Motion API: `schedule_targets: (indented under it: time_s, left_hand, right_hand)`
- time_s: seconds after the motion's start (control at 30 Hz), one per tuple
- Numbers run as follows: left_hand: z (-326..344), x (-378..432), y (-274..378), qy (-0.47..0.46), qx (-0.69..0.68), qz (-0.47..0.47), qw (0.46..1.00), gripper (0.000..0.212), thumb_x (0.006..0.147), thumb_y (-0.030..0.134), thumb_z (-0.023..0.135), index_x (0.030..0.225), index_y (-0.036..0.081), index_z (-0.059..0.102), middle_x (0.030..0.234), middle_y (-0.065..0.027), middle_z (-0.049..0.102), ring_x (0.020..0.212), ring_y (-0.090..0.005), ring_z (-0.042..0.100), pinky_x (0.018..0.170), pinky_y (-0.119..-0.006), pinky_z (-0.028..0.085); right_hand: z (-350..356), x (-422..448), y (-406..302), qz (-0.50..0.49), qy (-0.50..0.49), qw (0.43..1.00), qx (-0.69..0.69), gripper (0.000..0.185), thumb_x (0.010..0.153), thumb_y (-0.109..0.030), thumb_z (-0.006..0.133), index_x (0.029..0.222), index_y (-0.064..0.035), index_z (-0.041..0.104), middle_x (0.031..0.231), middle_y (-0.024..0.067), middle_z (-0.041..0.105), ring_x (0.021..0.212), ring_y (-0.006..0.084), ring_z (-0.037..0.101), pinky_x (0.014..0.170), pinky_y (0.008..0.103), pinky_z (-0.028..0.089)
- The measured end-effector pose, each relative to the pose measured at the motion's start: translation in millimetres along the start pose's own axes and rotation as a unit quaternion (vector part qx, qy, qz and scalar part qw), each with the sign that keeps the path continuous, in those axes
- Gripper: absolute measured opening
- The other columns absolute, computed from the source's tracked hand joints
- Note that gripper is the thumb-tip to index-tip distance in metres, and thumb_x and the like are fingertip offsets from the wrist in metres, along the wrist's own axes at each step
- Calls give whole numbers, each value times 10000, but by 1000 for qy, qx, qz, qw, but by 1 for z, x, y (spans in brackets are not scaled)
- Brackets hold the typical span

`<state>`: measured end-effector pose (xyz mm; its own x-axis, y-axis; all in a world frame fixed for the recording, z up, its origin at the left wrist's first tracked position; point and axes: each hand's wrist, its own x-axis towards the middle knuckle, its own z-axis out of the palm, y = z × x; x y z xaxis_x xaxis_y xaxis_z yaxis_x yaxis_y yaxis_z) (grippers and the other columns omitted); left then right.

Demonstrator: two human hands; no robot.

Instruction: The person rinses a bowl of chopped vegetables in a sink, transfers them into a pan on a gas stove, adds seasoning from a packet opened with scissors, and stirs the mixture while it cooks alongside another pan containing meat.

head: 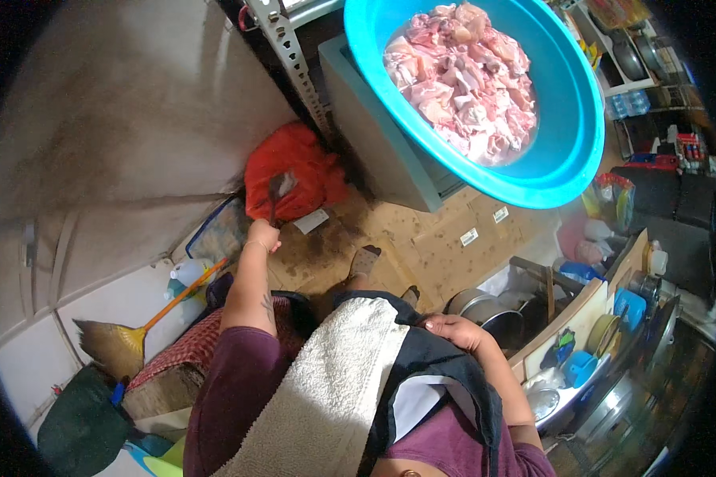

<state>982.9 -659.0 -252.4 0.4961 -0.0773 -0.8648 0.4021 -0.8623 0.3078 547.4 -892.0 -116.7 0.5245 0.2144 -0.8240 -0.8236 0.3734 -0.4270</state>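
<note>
My left hand (264, 234) reaches down and forward, closed around a dark, narrow handle (272, 206). The handle's far end lies against a red plastic bag (295, 158), which sits on the floor in the corner; what it belongs to cannot be told. A small greyish patch shows on the bag beside it. At my waist, my right hand (456, 331) is closed on the dark apron (420, 364), its fingers partly hidden. A white towel (334, 358) hangs down my front. Ahead, a bright blue basin (564, 161) holds raw chicken pieces (465, 83) in liquid.
The basin stands above a grey cabinet (376, 131), near a perforated metal shelf post (289, 53). Flattened cardboard (429, 244) covers the floor. On the left are a broom (179, 296) and plastic bottles (191, 272). A metal pot (483, 310) and a cluttered counter stand on the right.
</note>
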Motion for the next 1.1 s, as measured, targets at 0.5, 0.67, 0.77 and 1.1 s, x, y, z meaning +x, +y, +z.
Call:
schedule_targets:
  time_s: [0.5, 0.67, 0.77, 1.1]
  left_hand:
    - [0, -3, 1, -23, 25, 11, 999, 21, 831, -12, 525, 814, -24, 532, 616, -126, 563, 454, -186, 546, 346, -323, 370]
    - [0, 10, -11, -47, -141, -38, 988, 50, 851, 5, 528, 806, 3, 507, 643, -119, 572, 431, -162, 498, 344, -299, 360]
    - [-14, -3, -19, -50, -247, -26, 967, 84, 880, 34, 533, 803, 16, 504, 638, -99, 571, 412, -136, 457, 343, -271, 346]
    - [-42, -67, -34, -33, -145, 39, 988, 115, 902, 34, 529, 788, 28, 514, 644, -70, 565, 441, -108, 476, 345, -242, 342]
  right_hand:
    - [4, -14, -7, 18, 31, 999, -2, 414, 954, -359, 540, 1140, 3, 619, 1084, 60, 636, 1016, 157, 551, 936, 291, 410]
    - [0, -12, 0, 35, 28, 998, -31, 418, 953, -362, 542, 1141, 3, 618, 1081, 61, 632, 1016, 155, 547, 934, 291, 410]
    - [0, -13, -2, 15, 21, 1000, -10, 412, 954, -353, 543, 1143, 6, 615, 1085, 64, 632, 1019, 154, 545, 935, 289, 407]
    - [3, -11, -19, -33, 15, 999, -14, 394, 956, -343, 542, 1158, -12, 609, 1104, 51, 627, 1042, 153, 537, 948, 282, 396]
